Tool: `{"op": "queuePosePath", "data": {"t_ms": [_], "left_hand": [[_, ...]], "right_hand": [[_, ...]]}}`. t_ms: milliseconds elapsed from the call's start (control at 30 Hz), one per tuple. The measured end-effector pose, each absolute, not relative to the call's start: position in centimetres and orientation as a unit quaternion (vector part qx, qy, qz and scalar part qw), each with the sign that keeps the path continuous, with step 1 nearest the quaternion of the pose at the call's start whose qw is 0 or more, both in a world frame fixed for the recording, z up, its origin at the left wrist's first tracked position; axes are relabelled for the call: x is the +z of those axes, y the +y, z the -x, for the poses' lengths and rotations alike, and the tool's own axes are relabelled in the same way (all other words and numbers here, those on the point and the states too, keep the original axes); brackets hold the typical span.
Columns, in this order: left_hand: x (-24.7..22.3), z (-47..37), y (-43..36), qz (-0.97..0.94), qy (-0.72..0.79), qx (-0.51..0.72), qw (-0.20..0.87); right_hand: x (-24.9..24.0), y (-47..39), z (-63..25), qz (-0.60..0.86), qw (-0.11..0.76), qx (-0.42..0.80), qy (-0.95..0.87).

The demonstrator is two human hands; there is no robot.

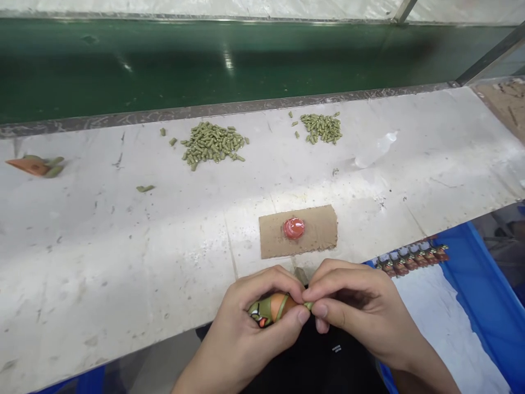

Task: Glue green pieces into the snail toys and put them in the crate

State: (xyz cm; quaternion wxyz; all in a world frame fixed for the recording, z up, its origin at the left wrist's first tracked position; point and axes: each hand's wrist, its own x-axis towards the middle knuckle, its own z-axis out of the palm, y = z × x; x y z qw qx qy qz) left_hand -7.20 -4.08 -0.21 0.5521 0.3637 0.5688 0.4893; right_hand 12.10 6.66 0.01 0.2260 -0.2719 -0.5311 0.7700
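Scuffed, pale worktop (102, 241) stretches before a smooth green panel (164, 71) with a dull metal edge. Below its near edge, the left hand (235, 328) is wrapped round a rounded, glossy painted figure (276, 306), banded in green, orange and brown. At the figure's three o'clock end, the right hand (381, 309) has thumb and fingertip pinched together on a small green piece (308, 305); whether it is attached, I cannot tell. From the figure, torn-edged cardboard (318, 227) bearing a shiny red round blob (294, 229) lies at one o'clock, stubby green pellets (213, 145) are heaped at eleven, and a translucent bottle (377, 150) lies at one, farther off. Toward three sits a blue plastic crate (492, 309) with crumpled white lining (435, 312).
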Motion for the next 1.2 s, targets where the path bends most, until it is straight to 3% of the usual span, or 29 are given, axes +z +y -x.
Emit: {"op": "queuePosePath", "data": {"t_ms": [233, 500, 867, 1200], "left_hand": [[-0.7, 7.2, -4.5, -0.329, 0.551, 0.501, 0.581], [-1.0, 7.2, -4.9, -0.303, 0.592, 0.511, 0.545], [-2.8, 6.9, -5.5, -0.336, 0.581, 0.561, 0.485], [-2.8, 6.6, -5.2, -0.35, 0.568, 0.575, 0.474]], "right_hand": [[0.6, 7.4, -12.1, 0.286, 0.193, 0.779, -0.523], [1.0, 9.9, -10.8, 0.373, 0.325, 0.534, -0.685], [2.1, 12.5, -8.5, 0.298, 0.265, 0.331, -0.855], [2.2, 12.2, -8.2, 0.294, 0.227, 0.328, -0.868]]}}
